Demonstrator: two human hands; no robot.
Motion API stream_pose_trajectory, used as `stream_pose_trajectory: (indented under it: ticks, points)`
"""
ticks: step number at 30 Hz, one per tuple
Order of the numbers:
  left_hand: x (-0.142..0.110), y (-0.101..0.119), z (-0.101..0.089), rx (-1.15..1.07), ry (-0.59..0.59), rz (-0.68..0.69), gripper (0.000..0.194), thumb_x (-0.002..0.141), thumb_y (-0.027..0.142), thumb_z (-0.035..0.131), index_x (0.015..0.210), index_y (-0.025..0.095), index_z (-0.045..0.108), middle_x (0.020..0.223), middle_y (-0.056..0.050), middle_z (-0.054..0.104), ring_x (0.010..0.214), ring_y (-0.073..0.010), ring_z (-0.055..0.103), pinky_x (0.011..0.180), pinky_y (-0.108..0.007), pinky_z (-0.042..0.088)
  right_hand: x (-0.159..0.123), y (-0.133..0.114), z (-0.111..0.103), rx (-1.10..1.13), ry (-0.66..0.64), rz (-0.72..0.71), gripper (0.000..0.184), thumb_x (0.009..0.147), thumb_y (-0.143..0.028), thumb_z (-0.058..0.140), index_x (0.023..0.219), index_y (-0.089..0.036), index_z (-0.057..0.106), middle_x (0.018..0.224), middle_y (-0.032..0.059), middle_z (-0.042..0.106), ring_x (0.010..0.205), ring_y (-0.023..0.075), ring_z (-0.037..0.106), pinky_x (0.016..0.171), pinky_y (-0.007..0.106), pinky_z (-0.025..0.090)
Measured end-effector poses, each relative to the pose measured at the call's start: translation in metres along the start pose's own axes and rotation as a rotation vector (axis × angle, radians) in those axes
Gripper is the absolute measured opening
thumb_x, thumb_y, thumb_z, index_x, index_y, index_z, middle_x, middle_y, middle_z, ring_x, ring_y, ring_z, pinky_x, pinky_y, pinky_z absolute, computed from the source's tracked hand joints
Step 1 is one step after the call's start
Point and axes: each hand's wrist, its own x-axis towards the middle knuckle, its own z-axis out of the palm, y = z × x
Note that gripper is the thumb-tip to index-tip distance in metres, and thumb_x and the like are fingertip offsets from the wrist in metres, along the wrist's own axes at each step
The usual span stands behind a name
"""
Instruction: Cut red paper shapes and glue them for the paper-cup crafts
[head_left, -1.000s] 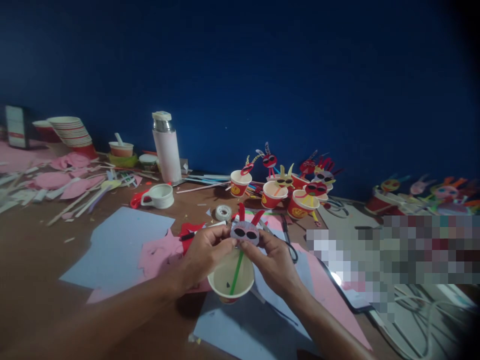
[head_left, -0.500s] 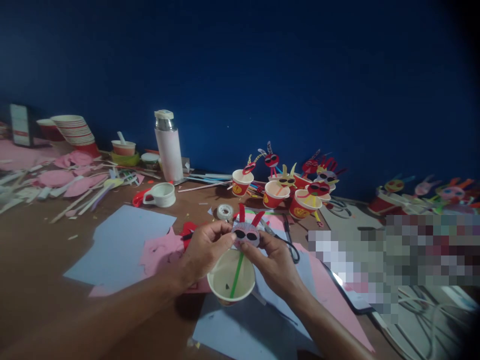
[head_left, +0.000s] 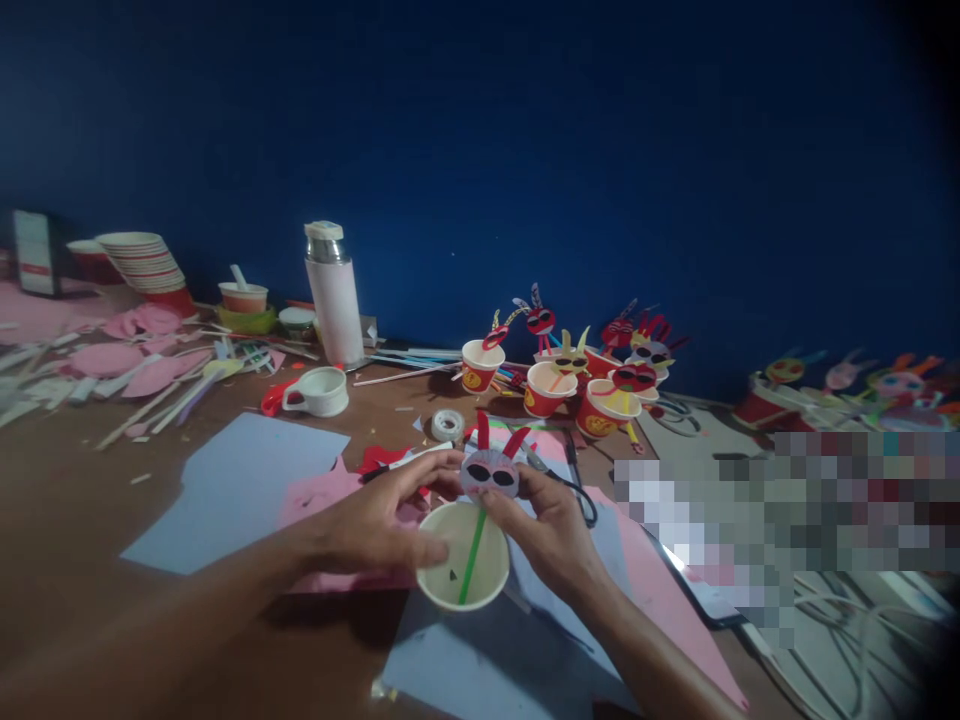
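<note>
My right hand (head_left: 553, 525) pinches a small pale paper face (head_left: 490, 473) between thumb and fingers. The face has two black oval eyes and two red upright ears. Below it a green stick (head_left: 472, 555) runs down into a white paper cup (head_left: 487, 585), where a small dark scrap lies. My left hand (head_left: 382, 520) is open at the cup's left side: its fingers reach toward the face's left edge, and its thumb is lowered over the cup's rim. Whether those fingertips touch the face, I cannot tell.
Red-and-white cups (head_left: 550, 390) with paper faces stand behind. Nearer lie a tape roll (head_left: 448, 427), scissors (head_left: 577, 490), blue paper (head_left: 240, 490) and pink paper (head_left: 660, 580). A white flask (head_left: 335, 310), a mug (head_left: 324, 392) and stacked cups (head_left: 146, 265) are at the left.
My left thumb has come off the paper face and dropped toward the cup, opening that hand. My right hand keeps its pinch on the face.
</note>
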Motion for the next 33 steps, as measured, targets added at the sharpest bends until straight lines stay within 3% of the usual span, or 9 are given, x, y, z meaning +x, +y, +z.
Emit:
stream_pose_trajectory:
  ticks: [3,5,10,17,23,28,33]
  points:
    - [-0.011,-0.006,-0.004,0.137,-0.077,0.015,0.105,0.059,0.028,0.078,0.142,0.03,0.015,0.139,-0.008,0.039,0.126,-0.0308,0.038,0.103,-0.043,0.032,-0.002,-0.002,0.001,-0.018,0.003,-0.001,0.015,0.077,-0.024,0.059,0.085,-0.016,0.068,0.077,0.0027,0.069,0.072,0.0175,0.059,0.068,0.028,0.044]
    - [-0.015,-0.007,-0.001,0.165,-0.098,-0.004,0.109,0.058,0.025,0.078,0.143,0.027,0.011,0.136,-0.009,0.043,0.122,-0.0305,0.042,0.1,-0.041,0.035,-0.004,-0.004,0.001,-0.029,0.003,-0.005,0.015,0.077,-0.023,0.059,0.086,-0.015,0.068,0.08,0.0035,0.069,0.074,0.0182,0.059,0.069,0.028,0.044]
    - [-0.015,-0.005,0.008,0.353,-0.095,-0.055,0.096,0.059,0.03,0.078,0.139,0.021,0.026,0.128,-0.011,0.051,0.117,-0.0307,0.047,0.099,-0.04,0.037,-0.006,-0.007,0.002,-0.1,-0.01,-0.132,0.013,0.077,-0.02,0.058,0.084,-0.015,0.068,0.08,0.0035,0.068,0.073,0.0171,0.059,0.069,0.027,0.044]
    - [-0.013,-0.005,0.016,0.323,-0.093,0.042,0.076,0.069,0.027,0.07,0.135,0.025,0.032,0.117,-0.005,0.059,0.099,-0.0216,0.059,0.086,-0.03,0.047,-0.009,-0.009,-0.003,-0.219,0.0,-0.313,0.006,0.077,-0.018,0.061,0.075,-0.017,0.066,0.07,0.0008,0.065,0.067,0.0148,0.057,0.066,0.025,0.042]
    - [-0.01,-0.001,0.019,0.295,-0.082,0.09,0.069,0.07,0.024,0.069,0.132,0.028,0.037,0.111,0.0,0.062,0.092,-0.0179,0.06,0.078,-0.026,0.049,-0.011,-0.009,-0.006,-0.232,-0.02,-0.354,0.005,0.077,-0.017,0.062,0.075,-0.016,0.066,0.067,-0.0002,0.063,0.064,0.0145,0.057,0.066,0.027,0.041]
    - [-0.009,-0.005,0.019,0.318,-0.02,0.11,0.067,0.068,0.024,0.072,0.128,0.028,0.043,0.114,-0.001,0.06,0.093,-0.0186,0.059,0.081,-0.028,0.048,-0.012,-0.006,-0.007,-0.201,-0.033,-0.352,0.003,0.077,-0.018,0.063,0.078,-0.017,0.065,0.075,0.0011,0.067,0.069,0.0156,0.059,0.068,0.028,0.042]
    - [-0.007,-0.011,0.022,0.154,-0.03,0.042,0.062,0.071,0.024,0.07,0.127,0.026,0.043,0.106,-0.001,0.063,0.094,-0.0199,0.06,0.081,-0.031,0.049,-0.011,-0.005,-0.005,-0.201,0.014,-0.313,0.003,0.075,-0.017,0.064,0.075,-0.02,0.066,0.071,0.0002,0.067,0.069,0.0163,0.06,0.067,0.028,0.043]
